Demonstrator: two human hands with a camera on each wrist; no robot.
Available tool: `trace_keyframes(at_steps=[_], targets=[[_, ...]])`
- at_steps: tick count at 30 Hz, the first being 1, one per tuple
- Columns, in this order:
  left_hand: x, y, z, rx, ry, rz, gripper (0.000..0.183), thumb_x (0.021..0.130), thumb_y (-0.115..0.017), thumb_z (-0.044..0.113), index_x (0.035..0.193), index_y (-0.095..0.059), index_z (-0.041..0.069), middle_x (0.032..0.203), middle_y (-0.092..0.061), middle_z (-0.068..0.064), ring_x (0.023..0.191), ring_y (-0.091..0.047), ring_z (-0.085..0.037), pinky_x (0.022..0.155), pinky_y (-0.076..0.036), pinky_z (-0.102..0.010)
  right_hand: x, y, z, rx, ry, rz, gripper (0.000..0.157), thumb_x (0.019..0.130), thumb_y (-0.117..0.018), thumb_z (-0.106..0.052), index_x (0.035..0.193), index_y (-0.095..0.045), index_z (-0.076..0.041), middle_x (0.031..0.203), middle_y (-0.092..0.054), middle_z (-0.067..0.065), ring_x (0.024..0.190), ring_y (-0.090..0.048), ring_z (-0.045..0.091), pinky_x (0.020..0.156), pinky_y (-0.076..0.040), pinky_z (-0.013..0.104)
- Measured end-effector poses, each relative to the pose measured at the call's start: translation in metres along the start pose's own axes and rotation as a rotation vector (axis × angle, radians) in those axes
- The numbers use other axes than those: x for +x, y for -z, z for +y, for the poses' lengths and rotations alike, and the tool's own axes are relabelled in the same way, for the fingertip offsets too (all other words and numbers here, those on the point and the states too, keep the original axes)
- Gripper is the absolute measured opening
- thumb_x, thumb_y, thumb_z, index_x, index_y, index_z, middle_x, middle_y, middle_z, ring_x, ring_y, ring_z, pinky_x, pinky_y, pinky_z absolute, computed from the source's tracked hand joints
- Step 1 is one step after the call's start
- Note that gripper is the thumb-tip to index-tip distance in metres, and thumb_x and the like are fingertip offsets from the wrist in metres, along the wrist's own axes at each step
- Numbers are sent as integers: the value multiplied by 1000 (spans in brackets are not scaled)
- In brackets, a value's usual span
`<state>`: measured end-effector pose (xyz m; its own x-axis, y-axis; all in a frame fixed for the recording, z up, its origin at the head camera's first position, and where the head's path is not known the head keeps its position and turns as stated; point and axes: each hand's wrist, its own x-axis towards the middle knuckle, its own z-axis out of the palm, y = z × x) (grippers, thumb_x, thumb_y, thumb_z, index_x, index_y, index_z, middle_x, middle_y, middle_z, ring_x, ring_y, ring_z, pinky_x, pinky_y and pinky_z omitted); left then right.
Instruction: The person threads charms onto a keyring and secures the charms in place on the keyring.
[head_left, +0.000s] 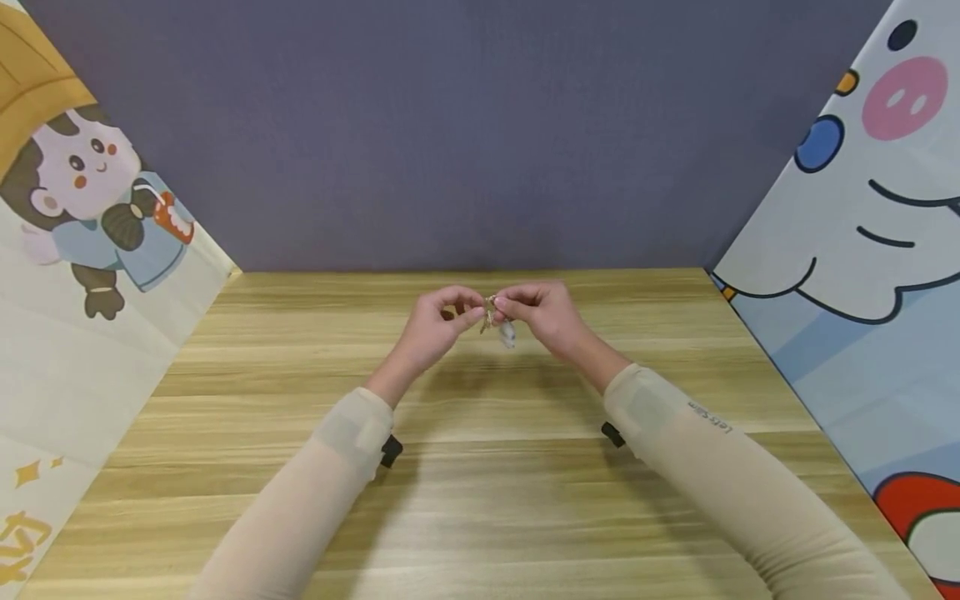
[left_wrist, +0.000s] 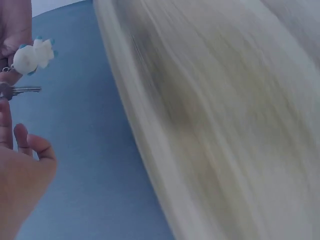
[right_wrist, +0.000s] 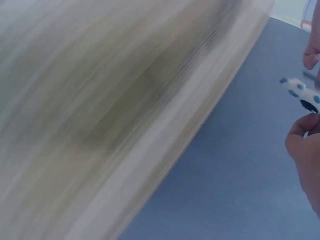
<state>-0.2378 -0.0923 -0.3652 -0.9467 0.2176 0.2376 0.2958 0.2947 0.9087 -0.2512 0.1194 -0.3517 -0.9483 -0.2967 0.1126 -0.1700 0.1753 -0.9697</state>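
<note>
Nearest the camera, two forearms in beige sleeves reach forward over the pale wooden table [head_left: 480,500], each with a small black strap clip at the wrist. Beyond them, held above the middle of the table, the left hand [head_left: 438,321] and the right hand [head_left: 542,315] meet fingertip to fingertip, both pinching a small metal key ring [head_left: 490,313]. From it hang a silver key [left_wrist: 22,90] and a little white figure charm with blue spots [head_left: 507,334]; the charm dangles just below the right hand's fingers.

The hold looks slight, with only fingertips on a thin ring. If either pinch loosens as the ring is worked, the ring could slip and drop to the table. The swinging charm could also get in the way of the fingers.

The table's grain runs side to side. Behind its far edge stands a plain grey-blue wall [head_left: 465,125]. A cartoon panel with a brown-haired child [head_left: 90,200] closes the left side, and a panel with a pink-nosed cartoon animal [head_left: 862,208] closes the right.
</note>
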Motion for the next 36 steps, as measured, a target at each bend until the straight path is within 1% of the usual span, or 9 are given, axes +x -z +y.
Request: trace_keyframes(at_steps=[3, 8, 11, 15, 20, 24, 27, 31, 36], targets=[[0, 2, 2, 150, -74, -27, 14, 102, -74, 22, 110, -78, 12, 102, -75, -6, 92, -59, -21, 80, -47, -35, -1, 3, 2, -120, 20, -24, 20, 104, -71, -17, 111, -81, -1, 92, -82, 7, 87, -77, 15, 87, -63, 32], [1, 4, 5, 446, -271, -58, 14, 103, -72, 20, 110, -80, 10, 103, -79, -4, 98, -63, -21, 88, -54, -39, -2, 5, 0, -266, 48, -66, 18, 104, -70, -18, 109, -82, -5, 93, -82, 11, 84, -77, 17, 80, -63, 31], [1, 6, 8, 514, -293, -85, 14, 103, -72, 19, 109, -80, 9, 101, -79, -4, 96, -64, -20, 85, -55, -37, -3, 5, -4, -352, 86, -85, 18, 104, -70, -18, 106, -83, -5, 90, -81, 9, 81, -75, 18, 74, -60, 29], [2, 9, 11, 386, -161, -144, 11, 104, -71, 17, 104, -78, 9, 94, -74, -6, 87, -60, -21, 76, -50, -35, -3, 3, -9, -432, 135, -102, 16, 104, -71, -18, 104, -83, -7, 89, -81, 8, 79, -75, 18, 71, -58, 31], [2, 12, 10, 178, -8, -182, 8, 103, -71, 15, 98, -75, 11, 92, -70, -5, 86, -59, -20, 74, -49, -33, -5, 3, -13, -391, 120, -121, 16, 103, -73, -17, 107, -83, -6, 93, -82, 9, 84, -78, 19, 80, -64, 44], [2, 13, 7, 102, 23, -190, 6, 101, -73, 13, 96, -75, 10, 91, -70, -3, 87, -61, -20, 77, -51, -34, -5, 5, -11, -308, 76, -132, 17, 103, -73, -18, 108, -83, -6, 96, -83, 11, 89, -79, 22, 83, -65, 38], [1, 13, 5, 49, 46, -197, 5, 100, -73, 11, 98, -75, 7, 92, -70, -4, 89, -62, -20, 82, -54, -41, -6, 5, -10, -241, 35, -133, 17, 102, -73, -19, 109, -83, -7, 98, -83, 12, 93, -80, 24, 82, -63, 30], [1, 12, 4, -21, 62, -207, 5, 99, -72, 8, 99, -75, 4, 92, -70, -5, 90, -62, -20, 89, -55, -49, -8, 5, -8, -182, 10, -119, 18, 102, -74, -20, 110, -83, -7, 97, -83, 11, 96, -80, 23, 88, -63, 33], [0, 9, 4, -103, 53, -198, 4, 99, -72, 5, 98, -74, 2, 89, -69, -1, 89, -61, -20, 83, -53, -37, -9, 5, -3, -91, 9, -85, 19, 101, -75, -18, 112, -83, -4, 94, -83, 9, 96, -79, 21, 95, -62, 36]])
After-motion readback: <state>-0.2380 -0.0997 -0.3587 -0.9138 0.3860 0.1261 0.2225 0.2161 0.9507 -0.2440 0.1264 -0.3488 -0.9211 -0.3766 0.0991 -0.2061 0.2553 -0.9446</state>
